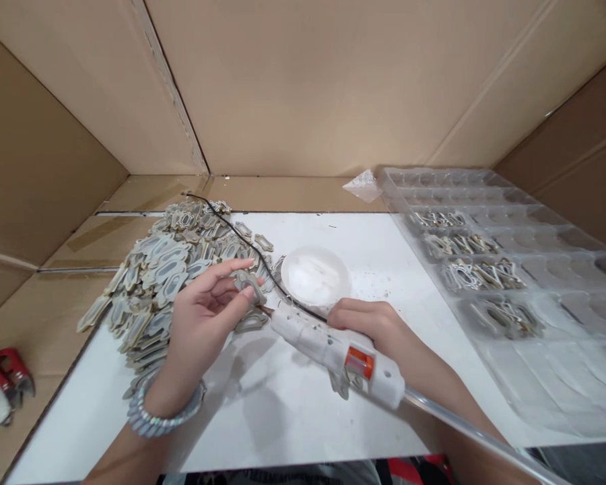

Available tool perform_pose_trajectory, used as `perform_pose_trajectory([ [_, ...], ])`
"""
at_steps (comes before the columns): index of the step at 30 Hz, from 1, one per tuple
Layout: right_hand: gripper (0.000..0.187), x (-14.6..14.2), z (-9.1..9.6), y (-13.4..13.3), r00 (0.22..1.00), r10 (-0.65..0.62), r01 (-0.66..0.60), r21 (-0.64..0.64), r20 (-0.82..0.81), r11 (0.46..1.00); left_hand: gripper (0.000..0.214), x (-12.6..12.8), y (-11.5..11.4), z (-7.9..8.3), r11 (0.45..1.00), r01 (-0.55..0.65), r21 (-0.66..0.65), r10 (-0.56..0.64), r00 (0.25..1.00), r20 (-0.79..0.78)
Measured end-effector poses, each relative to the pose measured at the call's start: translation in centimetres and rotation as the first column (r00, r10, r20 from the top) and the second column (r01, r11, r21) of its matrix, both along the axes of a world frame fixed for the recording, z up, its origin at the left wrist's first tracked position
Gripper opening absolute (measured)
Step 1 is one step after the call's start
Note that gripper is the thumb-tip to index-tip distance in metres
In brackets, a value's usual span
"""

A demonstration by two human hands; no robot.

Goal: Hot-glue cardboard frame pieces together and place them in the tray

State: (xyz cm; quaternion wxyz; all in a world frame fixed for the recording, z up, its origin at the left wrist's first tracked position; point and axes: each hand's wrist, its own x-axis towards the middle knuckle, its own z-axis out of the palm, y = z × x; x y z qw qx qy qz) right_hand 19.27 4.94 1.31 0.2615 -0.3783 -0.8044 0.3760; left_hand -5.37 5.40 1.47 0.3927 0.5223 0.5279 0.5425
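My left hand (209,313) pinches a small flat grey cut-out piece (246,283) between thumb and fingers, just above the white board (262,404). My right hand (378,330) grips a white hot glue gun (333,347) with an orange trigger, lying nearly flat. Its nozzle tip touches the held piece. A clear glue stick (459,421) sticks out of the gun's rear toward the lower right. A large heap of the same cut-out pieces (166,269) lies to the left of my left hand. The gun's black cord (242,239) runs across that heap.
A round white dish (316,276) sits just behind the gun. A clear plastic compartment tray (510,269) with several pieces in its cells fills the right. A red tape dispenser (5,380) lies far left. Cardboard walls (308,87) enclose the bench. A crumpled plastic scrap (364,185) lies at the back.
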Motion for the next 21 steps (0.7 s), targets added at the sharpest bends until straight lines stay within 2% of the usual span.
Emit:
perform_pose_trajectory([
  [11,0.012,-0.02,0.35,-0.17,0.999,-0.006,0.007,-0.014,0.045,1.0,0.028,0.01,-0.4,0.04,0.997,0.0,0.082,0.008,0.996,-0.086],
  [21,0.014,0.04,0.38,-0.21,0.999,-0.015,0.015,-0.01,0.047,1.0,0.03,0.03,-0.31,0.14,0.998,-0.032,0.059,0.037,0.995,-0.096],
])
